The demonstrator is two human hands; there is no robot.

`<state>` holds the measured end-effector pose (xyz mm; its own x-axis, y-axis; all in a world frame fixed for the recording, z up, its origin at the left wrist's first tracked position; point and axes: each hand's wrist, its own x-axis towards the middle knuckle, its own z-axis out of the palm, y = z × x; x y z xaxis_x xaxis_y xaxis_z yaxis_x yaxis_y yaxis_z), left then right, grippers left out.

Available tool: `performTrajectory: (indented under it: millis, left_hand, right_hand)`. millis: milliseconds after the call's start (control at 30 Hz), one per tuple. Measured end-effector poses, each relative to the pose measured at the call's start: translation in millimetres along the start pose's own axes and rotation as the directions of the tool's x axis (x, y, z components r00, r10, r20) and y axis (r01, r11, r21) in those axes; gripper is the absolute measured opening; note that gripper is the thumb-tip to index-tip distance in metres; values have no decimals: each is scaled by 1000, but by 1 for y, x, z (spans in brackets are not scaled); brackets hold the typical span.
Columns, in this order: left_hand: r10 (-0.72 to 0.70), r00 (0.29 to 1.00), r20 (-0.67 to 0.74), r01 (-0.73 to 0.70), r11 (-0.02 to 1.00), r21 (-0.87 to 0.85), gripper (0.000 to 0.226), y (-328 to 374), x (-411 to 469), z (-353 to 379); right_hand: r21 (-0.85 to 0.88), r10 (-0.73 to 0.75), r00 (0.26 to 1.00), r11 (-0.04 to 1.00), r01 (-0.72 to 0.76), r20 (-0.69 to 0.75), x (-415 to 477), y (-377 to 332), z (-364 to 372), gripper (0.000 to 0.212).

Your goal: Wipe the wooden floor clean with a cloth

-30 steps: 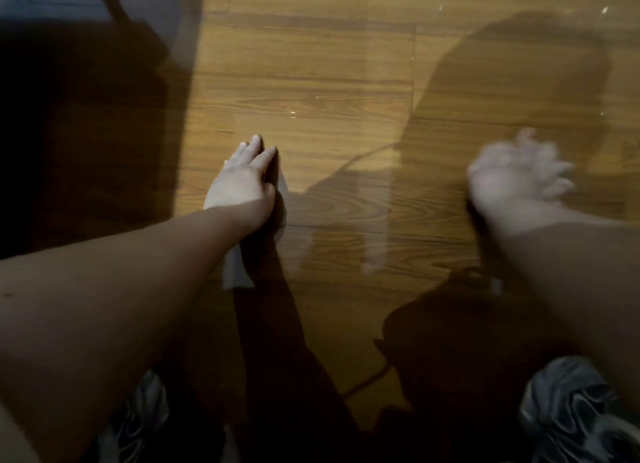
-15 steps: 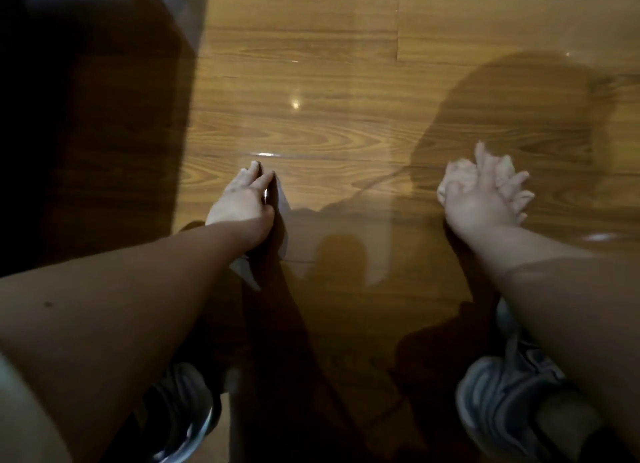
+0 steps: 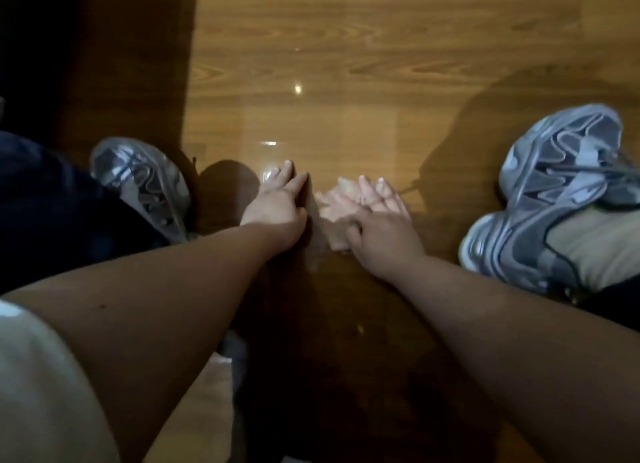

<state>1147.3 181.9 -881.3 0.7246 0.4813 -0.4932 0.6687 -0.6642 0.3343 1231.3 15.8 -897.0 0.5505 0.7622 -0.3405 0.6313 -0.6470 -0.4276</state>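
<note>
Cloth: a pale crumpled cloth (image 3: pixel 332 202) lies on the wooden floor (image 3: pixel 346 46) at the centre of the frame, under our right hand and just beside our left.
Change: half a second ago our hands were well apart. Now they have drawn in side by side, close to our body, and both shoes have come into the frame.
Meaning: we judge this to be the near end of a pulling stroke. The strip in front of us looks wiped, and the next stroke needs a fresh reach outward.
Left edge: our left shoe (image 3: pixel 138 182) sits at centre left, near the left hand, with deep shadow filling the upper left.
Left hand: our left hand (image 3: pixel 273 206) lies flat on the boards with straight fingers, gripping nothing. We cannot tell whether any cloth lies beneath it.
Right hand: our right hand (image 3: pixel 384 234) presses down on the cloth with spread fingers, not curled round it.
Right edge: our right shoe (image 3: pixel 554 185) stands at centre right, its lace trailing toward the right fingers, and a sideways sweep could catch it.
Open room: the lit boards across the upper centre and upper right are bare of objects, so forward is the free way.
</note>
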Motion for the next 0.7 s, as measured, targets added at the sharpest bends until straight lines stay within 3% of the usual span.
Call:
performTrajectory:
  millis: [100,167,200,267,367,433,500,633,700]
  left_hand:
    - [26,999,-27,-27,999,-24,62,-2,-44,27]
    - [39,999,-28,-40,997,-63,54,2,-76,44]
    - [38,999,-13,-40,995,-95,48,6,-90,51]
    - [39,997,65,-28,985,-172,39,14,-118,62]
    - [-9,995,98,44,930,-364,29,25,-156,74]
    - [-91,983,161,172,765,-620,32,26,-182,79]
    - [-133,951,281,305,578,-757,28,22,-211,85]
    - [-125,949,290,307,579,-755,8,13,-271,95]
    - [-109,963,246,263,571,-778,6,13,-307,94]
  right_hand:
    - [126,171,984,978,-165,-44,-21,-4,4,61]
    - [154,169,979,977,-150,-118,-44,-16,11,67]
    - [265,188,974,953,-149,-129,-54,-22,14,69]
    - [571,306,951,790,-221,-55,-75,-32,20,69]
    - [667,446,871,588,-459,207,-116,-28,28,56]
    - [735,431,811,380,-561,396,-151,-30,35,46]
    - [778,430,754,166,-606,496,-195,-38,39,36]
    - [861,318,811,-33,-508,491,-269,-48,38,14]
    - [872,303,827,-30,-488,473,-311,-56,31,9]
